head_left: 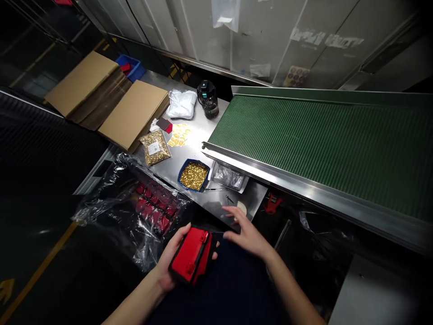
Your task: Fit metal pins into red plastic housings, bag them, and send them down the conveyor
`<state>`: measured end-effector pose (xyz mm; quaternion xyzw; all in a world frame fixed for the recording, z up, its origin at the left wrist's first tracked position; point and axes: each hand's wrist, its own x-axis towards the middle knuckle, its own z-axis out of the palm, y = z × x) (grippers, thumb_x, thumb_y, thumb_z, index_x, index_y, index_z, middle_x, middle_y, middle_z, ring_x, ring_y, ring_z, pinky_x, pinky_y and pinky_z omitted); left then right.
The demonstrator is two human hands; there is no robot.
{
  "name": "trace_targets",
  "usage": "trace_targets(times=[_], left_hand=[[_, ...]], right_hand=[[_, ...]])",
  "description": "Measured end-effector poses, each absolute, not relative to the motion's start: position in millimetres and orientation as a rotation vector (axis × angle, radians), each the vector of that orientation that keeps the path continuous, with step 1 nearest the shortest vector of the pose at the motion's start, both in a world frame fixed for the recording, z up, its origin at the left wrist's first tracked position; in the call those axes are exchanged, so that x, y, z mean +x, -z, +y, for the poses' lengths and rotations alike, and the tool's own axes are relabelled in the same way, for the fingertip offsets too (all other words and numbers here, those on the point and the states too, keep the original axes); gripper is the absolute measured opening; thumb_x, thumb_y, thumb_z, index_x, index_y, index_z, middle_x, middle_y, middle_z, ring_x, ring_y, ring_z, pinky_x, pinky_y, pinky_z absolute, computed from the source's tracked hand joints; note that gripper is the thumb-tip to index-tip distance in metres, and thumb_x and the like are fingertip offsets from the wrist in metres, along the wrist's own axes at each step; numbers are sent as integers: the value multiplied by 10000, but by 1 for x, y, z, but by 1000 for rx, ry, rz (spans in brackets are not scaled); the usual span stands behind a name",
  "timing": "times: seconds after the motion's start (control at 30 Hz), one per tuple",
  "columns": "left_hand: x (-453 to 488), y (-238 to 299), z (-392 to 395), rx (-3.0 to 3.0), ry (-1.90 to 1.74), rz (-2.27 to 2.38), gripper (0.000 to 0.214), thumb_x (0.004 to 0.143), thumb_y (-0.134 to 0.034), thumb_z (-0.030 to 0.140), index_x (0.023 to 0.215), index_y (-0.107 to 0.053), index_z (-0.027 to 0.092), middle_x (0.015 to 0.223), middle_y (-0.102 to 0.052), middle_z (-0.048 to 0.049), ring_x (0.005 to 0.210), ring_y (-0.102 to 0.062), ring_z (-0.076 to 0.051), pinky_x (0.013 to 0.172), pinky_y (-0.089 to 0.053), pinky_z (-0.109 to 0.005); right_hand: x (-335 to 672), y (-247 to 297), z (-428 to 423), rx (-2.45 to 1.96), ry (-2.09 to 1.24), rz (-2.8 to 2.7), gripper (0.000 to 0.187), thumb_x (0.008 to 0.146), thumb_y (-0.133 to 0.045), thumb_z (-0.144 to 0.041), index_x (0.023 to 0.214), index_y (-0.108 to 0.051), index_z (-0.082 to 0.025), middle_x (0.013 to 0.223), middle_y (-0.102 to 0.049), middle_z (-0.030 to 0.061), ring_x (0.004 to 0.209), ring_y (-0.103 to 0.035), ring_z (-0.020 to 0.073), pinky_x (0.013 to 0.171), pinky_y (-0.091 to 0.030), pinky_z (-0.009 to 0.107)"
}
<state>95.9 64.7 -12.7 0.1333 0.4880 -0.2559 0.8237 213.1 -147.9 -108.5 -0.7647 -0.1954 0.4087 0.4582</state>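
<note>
My left hand (168,262) is wrapped round a red and black wallet-like case (190,252), with its thumb along the left edge and its fingertips showing on the far side. Two small red tabs sit along the case's black strip, and a red layer sticks out beneath. To the right, my right hand (249,234) is raised with fingers apart, holding nothing. Near its fingertips, on the metal table (216,201), lie a pale rounded piece (241,207) and a small dark tool (230,199). Further back stands a blue tray (179,177) filled with small gold-coloured metal pieces (194,175).
A plastic-lined box of red and black cases (157,206) stands at left. A bag of gold pieces (155,148), stickers (178,135), cardboard stacks (131,115), a white plastic bundle (181,104) and a dark bottle (208,100) are behind. A green conveyor (304,149) runs right.
</note>
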Motion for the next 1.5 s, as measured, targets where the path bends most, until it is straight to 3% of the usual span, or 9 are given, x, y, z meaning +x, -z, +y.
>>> trace_targets(times=[0.1,0.33,0.5,0.67,0.8,0.9,1.0,1.2,1.5], left_hand=[[104,24,64,196,695,1002,615,953,-488,577,1053,-692,5,967,-768,-225,776,-768,-297,736,-598,-349],[116,30,59,140,790,971,401,978,-519,453,934,-709,102,804,-774,-90,663,-735,-203,700,-589,-314],[109,33,66,400,851,829,590,886,-578,657,936,-733,90,761,-763,-95,610,-696,-192,621,-544,-278],[94,45,79,653,396,577,848,712,-673,774,1259,-668,125,1253,-705,-158,1271,-568,-350,1113,-403,-427],[86,55,74,705,253,489,906,635,-888,537,1383,-550,154,1440,-561,-200,1364,-462,-435,1129,-369,-524],[82,63,67,706,150,684,673,763,-825,415,1323,-570,143,1317,-645,-200,1239,-585,-412,1045,-454,-505],[76,63,68,601,70,750,758,806,-764,419,1454,-452,178,1278,-657,-178,1136,-650,-382,1018,-477,-516],[68,25,72,475,66,596,1020,818,-710,475,1597,-74,305,1277,-636,-170,1089,-673,-420,995,-442,-640],[70,-16,55,357,122,485,1130,778,-758,490,1579,26,349,1407,-554,-219,1206,-612,-470,1018,-401,-640]], right_hand=[[213,54,-140,-1553,-979,-814,919,733,-869,-352,1517,-388,-355,1567,-407,40,1412,-427,233,1172,-362,371],[232,2,-133,-1534,-1023,-1019,685,773,-826,-454,1386,-564,-296,1433,-575,48,1321,-525,238,1114,-418,337],[229,15,-131,-1471,-1119,-748,631,724,-842,-530,1259,-664,-248,1194,-704,55,1091,-647,251,977,-492,334],[204,57,-118,-1116,-1255,-128,594,873,-607,-680,1186,-680,-181,1039,-721,86,960,-692,247,900,-532,381],[187,85,-112,-934,-1482,24,633,902,-531,-706,1222,-640,-170,1022,-727,113,912,-721,237,860,-565,401],[197,113,-109,-1288,-1640,-94,744,885,-400,-805,1075,-672,-139,937,-725,124,823,-729,235,781,-590,389],[219,151,-98,-1824,-1540,-91,711,965,-254,-729,1002,-641,-134,958,-708,155,857,-721,254,754,-587,376],[240,210,-63,-2349,-1145,-12,363,946,-593,-340,1228,-510,-128,1414,-470,210,1307,-484,336,1023,-445,474],[235,153,-95,-2165,-1059,-152,273,931,-552,-409,1070,-576,-176,977,-671,74,866,-695,222,781,-551,333]])
